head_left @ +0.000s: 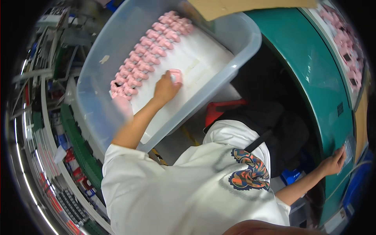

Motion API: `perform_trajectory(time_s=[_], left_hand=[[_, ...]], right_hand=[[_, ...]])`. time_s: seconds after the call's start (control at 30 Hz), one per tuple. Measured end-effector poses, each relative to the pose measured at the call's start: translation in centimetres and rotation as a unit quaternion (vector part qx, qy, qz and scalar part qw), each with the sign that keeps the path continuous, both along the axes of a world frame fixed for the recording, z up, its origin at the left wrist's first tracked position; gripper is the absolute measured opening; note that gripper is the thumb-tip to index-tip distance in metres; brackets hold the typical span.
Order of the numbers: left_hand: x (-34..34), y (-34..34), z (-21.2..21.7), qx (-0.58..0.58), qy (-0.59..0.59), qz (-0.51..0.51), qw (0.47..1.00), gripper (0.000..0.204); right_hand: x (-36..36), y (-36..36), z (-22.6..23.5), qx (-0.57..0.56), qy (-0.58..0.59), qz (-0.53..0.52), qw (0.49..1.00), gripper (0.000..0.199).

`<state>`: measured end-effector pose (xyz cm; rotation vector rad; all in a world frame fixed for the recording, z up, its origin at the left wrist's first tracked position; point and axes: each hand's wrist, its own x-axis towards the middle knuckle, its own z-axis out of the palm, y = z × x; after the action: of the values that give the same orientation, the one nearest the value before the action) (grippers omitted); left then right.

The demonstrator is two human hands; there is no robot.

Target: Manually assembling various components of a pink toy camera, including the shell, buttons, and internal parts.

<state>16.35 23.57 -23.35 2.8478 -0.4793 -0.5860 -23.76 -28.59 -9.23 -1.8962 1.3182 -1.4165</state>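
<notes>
My left hand (166, 89) reaches into a large clear bluish plastic tub (244, 51), its fingers closed on a small pink plastic part (177, 75) with a pale middle. The part is held over a white sheet (203, 51) inside the tub. Beside it, several similar pink parts (147, 53) stand in tight rows along the sheet's far left side. Far to the right, my right hand (335, 161) is at the edge of a green tabletop (301, 66), fingers closed at a clear plastic piece (347, 154) whose exact kind I cannot make out.
More pink parts (344, 43) lie in a pile on the right of the green table. Cardboard (250, 8) overhangs the tub's far rim. A red item (223, 109) and a blue item (290, 176) sit low near my body. Crowded shelving (51, 137) runs along the left.
</notes>
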Motion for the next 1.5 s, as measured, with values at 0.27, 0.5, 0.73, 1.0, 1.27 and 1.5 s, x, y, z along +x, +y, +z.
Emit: perform_trajectory(time_s=[0.27,0.5,0.73,1.0,1.27,1.5], left_hand=[[2.0,1.5,4.2,-0.142,0.062,0.058,0.986,0.071],[-1.0,1.8,16.2,-0.573,0.222,0.214,0.760,0.071],[-9.7,-14.9,24.6,-0.631,0.606,-0.104,0.473,0.089],[-22.3,-27.3,20.5,-0.503,0.801,-0.046,0.320,0.084],[-28.9,-33.2,19.1,-0.289,0.927,0.060,0.232,0.080],[-31.9,-34.8,20.0,-0.201,0.887,0.151,0.389,0.062]], right_hand=[[0.0,-1.5,-1.0,-0.005,-0.071,0.060,0.996,0.013],[0.1,-1.6,-1.2,0.004,-0.139,0.128,0.982,0.011],[-2.9,-0.8,-1.2,0.000,-0.165,0.127,0.978,0.013],[-5.2,5.3,-1.3,-0.042,-0.227,0.144,0.962,0.011],[-14.0,8.2,-4.3,-0.015,-0.233,0.016,0.972,0.012],[-16.6,9.0,-6.1,0.014,-0.260,-0.024,0.965,0.012]])
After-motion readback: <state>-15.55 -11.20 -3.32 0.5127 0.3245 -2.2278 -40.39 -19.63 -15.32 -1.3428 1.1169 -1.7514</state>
